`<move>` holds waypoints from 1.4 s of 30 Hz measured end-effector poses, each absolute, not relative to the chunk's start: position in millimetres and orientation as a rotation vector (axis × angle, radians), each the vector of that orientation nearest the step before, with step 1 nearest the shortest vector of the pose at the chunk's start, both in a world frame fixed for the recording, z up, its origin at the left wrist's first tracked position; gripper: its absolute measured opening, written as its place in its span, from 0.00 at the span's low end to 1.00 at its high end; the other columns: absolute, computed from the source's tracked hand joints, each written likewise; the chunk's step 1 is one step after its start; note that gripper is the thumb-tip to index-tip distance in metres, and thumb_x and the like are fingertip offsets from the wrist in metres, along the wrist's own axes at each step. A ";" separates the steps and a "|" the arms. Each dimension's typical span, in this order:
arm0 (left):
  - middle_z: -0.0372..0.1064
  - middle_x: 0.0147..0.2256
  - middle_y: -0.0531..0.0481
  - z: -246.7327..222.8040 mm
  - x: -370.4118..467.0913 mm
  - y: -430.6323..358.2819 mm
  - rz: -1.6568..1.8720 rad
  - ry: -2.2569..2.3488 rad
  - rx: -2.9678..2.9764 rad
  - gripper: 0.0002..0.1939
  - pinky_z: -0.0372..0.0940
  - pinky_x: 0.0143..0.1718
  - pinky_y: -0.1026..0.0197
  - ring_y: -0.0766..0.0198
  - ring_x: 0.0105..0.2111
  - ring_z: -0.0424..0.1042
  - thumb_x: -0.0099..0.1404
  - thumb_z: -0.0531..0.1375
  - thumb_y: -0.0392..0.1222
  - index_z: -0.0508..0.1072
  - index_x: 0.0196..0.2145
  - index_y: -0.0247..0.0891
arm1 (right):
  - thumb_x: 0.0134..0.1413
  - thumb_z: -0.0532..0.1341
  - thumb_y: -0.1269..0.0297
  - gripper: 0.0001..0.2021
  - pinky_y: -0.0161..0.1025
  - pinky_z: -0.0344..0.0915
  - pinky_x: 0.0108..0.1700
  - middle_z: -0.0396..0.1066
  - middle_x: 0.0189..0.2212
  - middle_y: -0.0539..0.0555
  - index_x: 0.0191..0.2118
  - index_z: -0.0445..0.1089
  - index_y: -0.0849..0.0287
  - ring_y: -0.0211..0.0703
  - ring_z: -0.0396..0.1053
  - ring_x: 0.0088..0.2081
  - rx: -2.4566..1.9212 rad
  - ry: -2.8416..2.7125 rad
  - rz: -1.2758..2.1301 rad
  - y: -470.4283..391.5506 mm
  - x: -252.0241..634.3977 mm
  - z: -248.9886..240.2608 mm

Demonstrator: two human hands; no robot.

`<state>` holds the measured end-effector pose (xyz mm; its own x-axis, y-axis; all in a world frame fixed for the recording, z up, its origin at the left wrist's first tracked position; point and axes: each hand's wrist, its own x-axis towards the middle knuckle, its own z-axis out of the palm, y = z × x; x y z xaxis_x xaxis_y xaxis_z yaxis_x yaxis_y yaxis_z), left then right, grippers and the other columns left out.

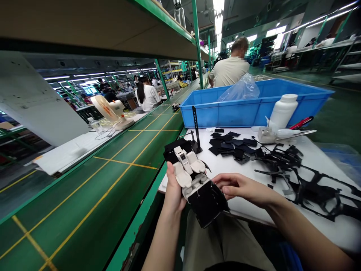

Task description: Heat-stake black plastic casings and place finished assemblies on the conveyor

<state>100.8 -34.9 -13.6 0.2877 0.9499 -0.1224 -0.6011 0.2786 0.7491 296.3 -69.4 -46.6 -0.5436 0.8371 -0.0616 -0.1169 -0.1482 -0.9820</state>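
My left hand (174, 188) is wrapped round a model car interior (184, 162) and holds it tilted above the table's front edge. White seats and a white centre console show on its upper part. A flat black panel (207, 201) covers its lower end, nearest my lap. My right hand (237, 188) is at the right edge of this panel, its fingers bent and thumb close to the edge. Some of its fingertips are hidden behind one another. Beside the interior, a thin black upright stand with holes (195, 128) rises from the table.
Black flat pieces (232, 145) and black frame-like parts (313, 188) lie on the white table (245, 209). Behind them are a white bottle (284, 111), a red-handled tool (301, 123) and a blue bin (208, 113). A green conveyor (113, 180) runs along the left. A co-worker (229, 71) sits ahead.
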 end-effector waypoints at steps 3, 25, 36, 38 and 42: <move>0.76 0.41 0.37 -15.6 101.3 -33.6 1.164 0.643 0.648 0.35 0.67 0.49 0.49 0.47 0.43 0.74 0.59 0.55 0.65 0.72 0.49 0.31 | 0.51 0.66 0.53 0.24 0.44 0.65 0.48 0.72 0.41 0.57 0.51 0.67 0.61 0.46 0.70 0.43 -0.790 -1.441 1.850 -66.9 298.3 -50.2; 0.76 0.40 0.39 -20.4 90.1 -26.1 1.154 0.604 0.633 0.34 0.67 0.47 0.51 0.50 0.41 0.75 0.64 0.50 0.64 0.68 0.54 0.33 | 0.48 0.70 0.56 0.19 0.30 0.53 0.31 0.64 0.24 0.47 0.39 0.66 0.63 0.32 0.58 0.27 -0.690 -1.330 1.977 -59.8 282.1 -62.5; 0.75 0.37 0.36 -25.4 73.2 -14.3 1.022 0.628 0.571 0.40 0.68 0.43 0.47 0.48 0.38 0.75 0.61 0.46 0.70 0.70 0.50 0.29 | 0.57 0.62 0.51 0.18 0.37 0.63 0.42 0.69 0.34 0.54 0.42 0.69 0.63 0.41 0.66 0.38 -0.837 -1.504 1.785 -62.4 266.0 -42.9; 0.74 0.39 0.35 -29.0 63.8 -10.8 0.998 0.597 0.555 0.44 0.67 0.45 0.45 0.46 0.40 0.74 0.59 0.44 0.72 0.69 0.51 0.28 | 0.55 0.63 0.51 0.18 0.37 0.64 0.42 0.69 0.35 0.54 0.41 0.70 0.63 0.40 0.67 0.38 -0.824 -1.471 1.822 -54.4 263.0 -39.7; 0.73 0.41 0.40 -45.0 42.1 2.6 1.042 0.488 0.573 0.30 0.65 0.50 0.48 0.53 0.42 0.73 0.66 0.48 0.60 0.68 0.53 0.33 | 0.52 0.65 0.50 0.20 0.36 0.66 0.41 0.68 0.33 0.54 0.38 0.69 0.65 0.37 0.67 0.34 -0.688 -1.443 1.942 -33.9 252.4 -37.9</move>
<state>42.1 2.6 -45.0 0.4243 0.8995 -0.1045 -0.6566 0.3850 0.6486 252.4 -33.9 -37.9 -0.6750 0.7363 -0.0466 -0.1679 -0.2148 -0.9621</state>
